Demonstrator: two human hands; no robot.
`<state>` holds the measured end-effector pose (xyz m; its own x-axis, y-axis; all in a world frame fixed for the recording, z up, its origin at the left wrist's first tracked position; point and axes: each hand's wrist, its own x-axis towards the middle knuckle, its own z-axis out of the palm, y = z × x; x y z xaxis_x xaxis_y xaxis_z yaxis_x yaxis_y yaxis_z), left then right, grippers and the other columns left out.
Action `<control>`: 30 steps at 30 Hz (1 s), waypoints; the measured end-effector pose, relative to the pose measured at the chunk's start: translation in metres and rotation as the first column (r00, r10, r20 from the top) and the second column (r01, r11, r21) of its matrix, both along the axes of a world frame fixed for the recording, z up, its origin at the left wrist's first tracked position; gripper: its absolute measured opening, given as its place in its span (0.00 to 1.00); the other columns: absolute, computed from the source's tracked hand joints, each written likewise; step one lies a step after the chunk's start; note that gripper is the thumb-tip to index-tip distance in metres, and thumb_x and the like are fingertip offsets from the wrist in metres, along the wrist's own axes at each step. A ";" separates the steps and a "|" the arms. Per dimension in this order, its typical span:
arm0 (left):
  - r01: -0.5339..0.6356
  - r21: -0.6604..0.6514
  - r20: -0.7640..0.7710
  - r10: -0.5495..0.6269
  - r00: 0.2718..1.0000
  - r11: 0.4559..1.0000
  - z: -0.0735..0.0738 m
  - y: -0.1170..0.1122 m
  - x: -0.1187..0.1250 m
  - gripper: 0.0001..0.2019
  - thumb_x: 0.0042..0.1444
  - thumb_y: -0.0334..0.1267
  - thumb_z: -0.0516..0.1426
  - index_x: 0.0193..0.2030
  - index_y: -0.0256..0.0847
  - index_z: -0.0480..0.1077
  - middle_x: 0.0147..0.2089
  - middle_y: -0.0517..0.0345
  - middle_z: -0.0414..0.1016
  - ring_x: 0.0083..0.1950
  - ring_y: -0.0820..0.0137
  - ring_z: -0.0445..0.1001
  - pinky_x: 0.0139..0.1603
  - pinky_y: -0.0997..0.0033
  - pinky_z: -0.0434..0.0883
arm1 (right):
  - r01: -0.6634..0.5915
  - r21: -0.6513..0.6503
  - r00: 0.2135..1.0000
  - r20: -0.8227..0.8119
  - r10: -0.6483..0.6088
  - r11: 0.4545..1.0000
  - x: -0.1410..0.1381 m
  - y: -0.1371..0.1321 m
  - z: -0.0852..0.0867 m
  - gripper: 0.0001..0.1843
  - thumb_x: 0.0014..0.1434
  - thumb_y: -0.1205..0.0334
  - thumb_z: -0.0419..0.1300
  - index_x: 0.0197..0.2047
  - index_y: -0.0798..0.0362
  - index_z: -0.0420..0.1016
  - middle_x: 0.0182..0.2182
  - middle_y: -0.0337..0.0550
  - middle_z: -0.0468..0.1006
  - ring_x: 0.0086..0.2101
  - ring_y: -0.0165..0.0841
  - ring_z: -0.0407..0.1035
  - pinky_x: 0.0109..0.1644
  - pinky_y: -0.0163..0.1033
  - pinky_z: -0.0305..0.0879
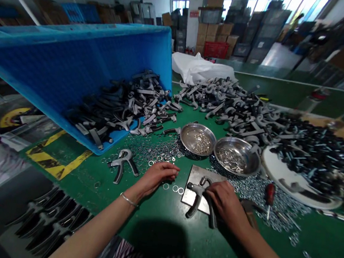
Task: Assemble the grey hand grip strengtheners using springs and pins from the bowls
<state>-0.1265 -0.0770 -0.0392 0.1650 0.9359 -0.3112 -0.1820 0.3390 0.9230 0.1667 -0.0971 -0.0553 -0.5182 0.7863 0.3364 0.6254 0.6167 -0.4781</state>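
Observation:
My right hand (224, 199) is closed on a grey and black hand grip strengthener (196, 198), which rests on a square metal plate (187, 194) with its handles towards me. My left hand (159, 176) hovers over the green table, fingers loosely stretched and pointing right; I see nothing in them. Just below its fingertips lie a few thin metal rings (175, 188). Left of that hand a second hand grip strengthener (123, 165) lies on the table, near many scattered small rings (147, 149).
A blue crate (112, 53) tipped on its side spills grey and black grip parts (143, 104). Behind the plate stand two metal bowls (199, 128) (254, 165) of small parts. Rightward lie a red-handled screwdriver (270, 195), a hammer (251, 213), nuts and a white lid (271, 159).

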 end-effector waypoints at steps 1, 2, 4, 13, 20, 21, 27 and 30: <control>0.007 -0.021 0.010 -0.006 1.000 1.000 0.000 -0.004 -0.002 0.16 0.48 0.41 0.69 0.42 0.34 0.79 0.39 0.51 0.80 0.36 0.73 0.75 0.42 0.72 0.71 | -0.007 0.047 0.999 0.049 0.005 0.999 -0.002 0.002 -0.002 0.10 0.70 0.61 0.53 0.41 0.54 0.74 0.37 0.48 0.77 0.40 0.40 0.69 0.47 0.46 0.66; 0.016 -0.031 0.009 -0.016 1.000 0.999 0.001 -0.008 -0.004 0.16 0.48 0.41 0.69 0.42 0.34 0.78 0.39 0.50 0.80 0.35 0.73 0.76 0.42 0.72 0.71 | -0.007 0.084 0.995 0.098 -0.001 0.996 -0.004 0.003 -0.004 0.11 0.70 0.62 0.52 0.40 0.54 0.74 0.37 0.49 0.77 0.40 0.40 0.68 0.46 0.46 0.67; 0.030 -0.022 -0.021 -0.031 0.999 0.999 0.003 -0.013 -0.008 0.16 0.49 0.41 0.69 0.42 0.33 0.78 0.40 0.48 0.80 0.36 0.72 0.77 0.42 0.72 0.72 | -0.004 0.135 0.985 0.171 -0.019 0.991 -0.007 0.005 -0.006 0.12 0.71 0.62 0.52 0.38 0.56 0.73 0.35 0.50 0.76 0.38 0.40 0.67 0.44 0.45 0.68; 0.375 0.387 -0.635 -0.052 0.771 0.843 0.008 -0.025 0.053 0.08 0.64 0.39 0.58 0.40 0.38 0.75 0.39 0.53 0.79 0.42 0.66 0.75 0.49 0.62 0.69 | -0.075 0.189 0.958 0.286 0.018 0.979 -0.006 -0.008 -0.010 0.09 0.67 0.72 0.54 0.46 0.62 0.75 0.41 0.56 0.77 0.42 0.44 0.67 0.46 0.47 0.71; 0.706 0.422 -0.905 0.227 0.358 0.568 -0.006 -0.012 0.091 0.12 0.69 0.41 0.51 0.41 0.39 0.73 0.42 0.54 0.75 0.48 0.62 0.68 0.54 0.58 0.62 | -0.160 0.261 0.861 0.508 0.006 0.952 0.009 -0.030 -0.013 0.28 0.60 0.80 0.51 0.64 0.66 0.64 0.58 0.62 0.72 0.49 0.48 0.68 0.54 0.52 0.72; 0.724 0.412 -0.911 0.246 0.331 0.553 -0.008 -0.011 0.091 0.13 0.69 0.41 0.50 0.42 0.39 0.72 0.42 0.54 0.75 0.48 0.61 0.68 0.53 0.58 0.62 | -0.155 0.250 0.853 0.522 0.002 0.956 0.010 -0.032 -0.013 0.31 0.59 0.80 0.50 0.66 0.65 0.63 0.60 0.62 0.71 0.49 0.48 0.68 0.55 0.52 0.72; 0.803 0.386 -0.914 0.304 0.268 0.454 -0.016 -0.019 0.088 0.12 0.70 0.38 0.49 0.49 0.37 0.72 0.46 0.51 0.75 0.50 0.61 0.69 0.54 0.58 0.64 | -0.093 0.157 0.887 0.462 0.010 0.983 0.008 -0.034 -0.006 0.33 0.59 0.79 0.49 0.68 0.60 0.61 0.61 0.61 0.70 0.49 0.47 0.70 0.55 0.53 0.72; 0.844 0.376 -0.911 0.317 0.263 0.383 -0.018 -0.029 0.082 0.16 0.71 0.36 0.47 0.60 0.36 0.66 0.55 0.48 0.73 0.56 0.61 0.68 0.59 0.58 0.64 | -0.019 0.059 0.936 0.352 -0.003 0.998 0.023 -0.036 -0.003 0.31 0.63 0.77 0.47 0.68 0.54 0.61 0.61 0.56 0.69 0.54 0.44 0.67 0.58 0.51 0.70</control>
